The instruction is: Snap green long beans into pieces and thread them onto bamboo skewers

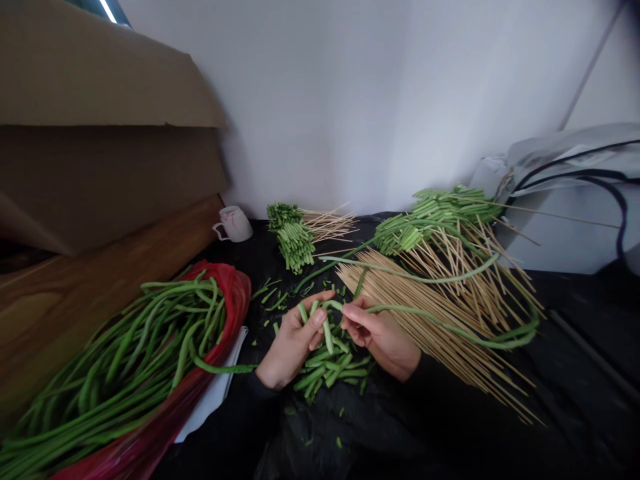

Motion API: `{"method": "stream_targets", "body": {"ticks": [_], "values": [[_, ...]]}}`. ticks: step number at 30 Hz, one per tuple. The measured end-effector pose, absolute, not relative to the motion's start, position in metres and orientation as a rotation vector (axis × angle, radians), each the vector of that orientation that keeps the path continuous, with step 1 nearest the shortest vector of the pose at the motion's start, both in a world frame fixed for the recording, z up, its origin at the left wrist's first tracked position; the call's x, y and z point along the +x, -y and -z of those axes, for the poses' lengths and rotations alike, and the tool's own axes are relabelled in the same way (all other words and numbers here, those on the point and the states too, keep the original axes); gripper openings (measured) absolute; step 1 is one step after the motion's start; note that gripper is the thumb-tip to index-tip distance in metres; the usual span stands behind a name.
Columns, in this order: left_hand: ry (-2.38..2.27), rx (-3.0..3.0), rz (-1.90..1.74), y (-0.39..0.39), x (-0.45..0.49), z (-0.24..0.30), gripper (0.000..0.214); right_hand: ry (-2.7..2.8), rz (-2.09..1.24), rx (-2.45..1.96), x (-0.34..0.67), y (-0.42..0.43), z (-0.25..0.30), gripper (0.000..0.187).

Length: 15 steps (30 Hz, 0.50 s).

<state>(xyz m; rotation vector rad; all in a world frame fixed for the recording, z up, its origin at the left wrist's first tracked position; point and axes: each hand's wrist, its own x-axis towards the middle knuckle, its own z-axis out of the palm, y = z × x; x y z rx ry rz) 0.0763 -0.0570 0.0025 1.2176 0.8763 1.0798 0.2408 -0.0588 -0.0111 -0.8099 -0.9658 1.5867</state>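
Observation:
My left hand point(295, 338) is closed on cut lengths of long bean, whose pale green ends stick out past the thumb and fingers. Close beside it, my right hand point(379, 333) pinches a whole long bean point(450, 328) near one end. That bean trails off to the right and loops back over the skewers. Below both hands lies a pile of short bean pieces point(330, 370) on black plastic sheeting point(320, 447). Thin wooden skewers point(420, 313) are spread just right of my right hand.
At left, a red plastic bag point(240, 287) holds many long beans point(135, 347). Skewered bean bundles stand at the back centre point(295, 243) and back right point(445, 217). A white mug point(233, 224) sits near the wall point(350, 100). A cardboard box point(110, 133) rises at left.

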Motion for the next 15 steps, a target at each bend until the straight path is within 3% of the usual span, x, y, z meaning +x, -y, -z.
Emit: {"method": "stream_targets", "body": {"ticks": [10, 15], "values": [[-0.793, 1.281, -1.044, 0.0581, 0.0726, -0.002, 0.059, 0.938, -1.661, -0.833, 0.2364, 0.0598, 0.0141, 0.033], [-0.836, 1.281, -1.087, 0.0566, 0.0726, 0.0003, 0.052, 0.948, -1.673, -0.823, 0.2369, 0.0596, 0.0141, 0.033]]}}
